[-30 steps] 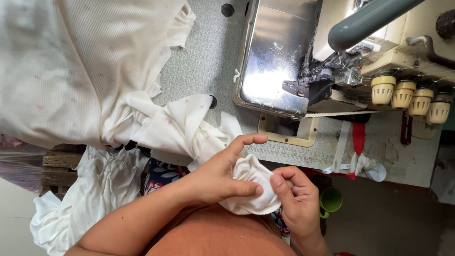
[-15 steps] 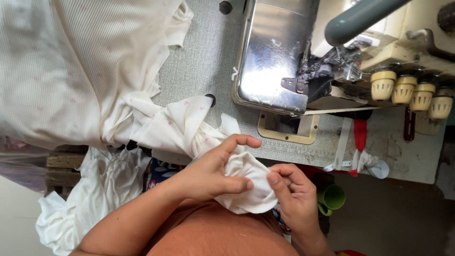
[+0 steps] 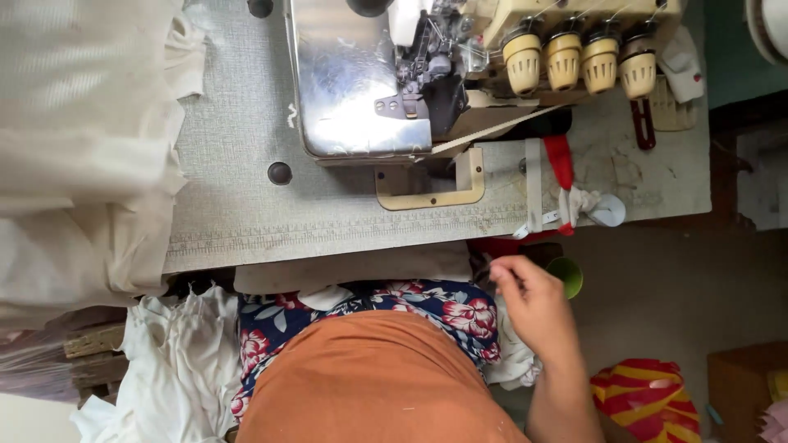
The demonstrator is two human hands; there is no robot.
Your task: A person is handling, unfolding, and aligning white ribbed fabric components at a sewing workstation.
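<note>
My right hand [image 3: 529, 305] hangs just below the front edge of the grey sewing table [image 3: 238, 205], fingers curled shut, with nothing clearly seen in them. It is next to a small green cup [image 3: 568, 276]. A crumpled white cloth piece [image 3: 510, 361] lies on my lap under that wrist, against floral fabric [image 3: 394, 308] and an orange garment [image 3: 369, 385]. My left hand is out of view. The overlock sewing machine [image 3: 353, 82], with its shiny metal plate and several cream tension knobs [image 3: 574, 61], stands at the table's far side.
A big pile of white fabric [image 3: 74, 148] covers the table's left part and drapes over its edge. More white cloth [image 3: 172, 361] hangs below at the left. A red strip [image 3: 561, 160] and white tape lie at the table's right. A red-and-yellow striped bundle [image 3: 644, 394] is on the floor.
Both hands were holding the small white cloth piece in front of my body. Now the cloth lies on my lap, my left hand is gone from view, and the view has shifted.
</note>
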